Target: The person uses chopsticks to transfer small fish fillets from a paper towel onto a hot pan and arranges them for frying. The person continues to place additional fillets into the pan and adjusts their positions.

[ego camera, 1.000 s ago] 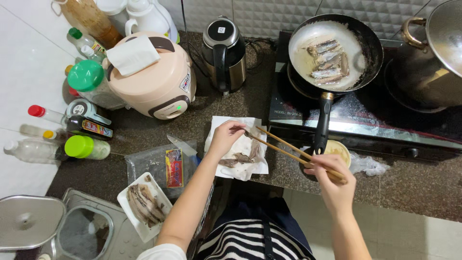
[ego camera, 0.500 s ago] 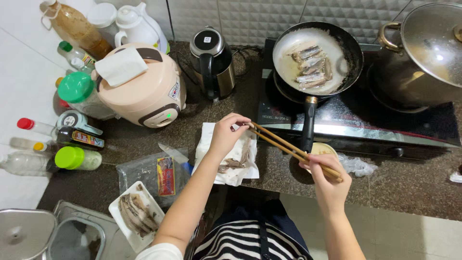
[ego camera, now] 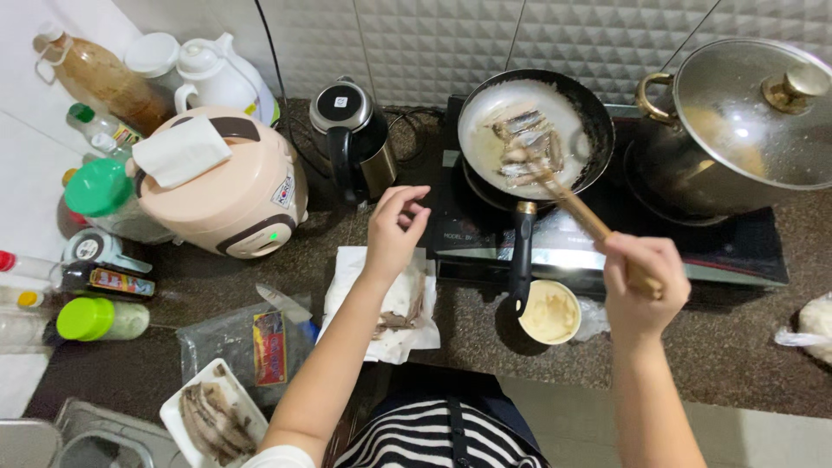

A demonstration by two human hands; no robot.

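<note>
Fish (ego camera: 527, 143) lay in the pan (ego camera: 589, 113), upper middle. The right hand (ego camera: 643, 282) gripped chopsticks (ego camera: 576, 206) slanting up-left onto them. The left hand (ego camera: 394, 230) hung empty, fingers loose.

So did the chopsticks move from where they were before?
Yes. The chopsticks in the right hand swung away from the white paper on the counter, up to the fish in the frying pan.
</note>
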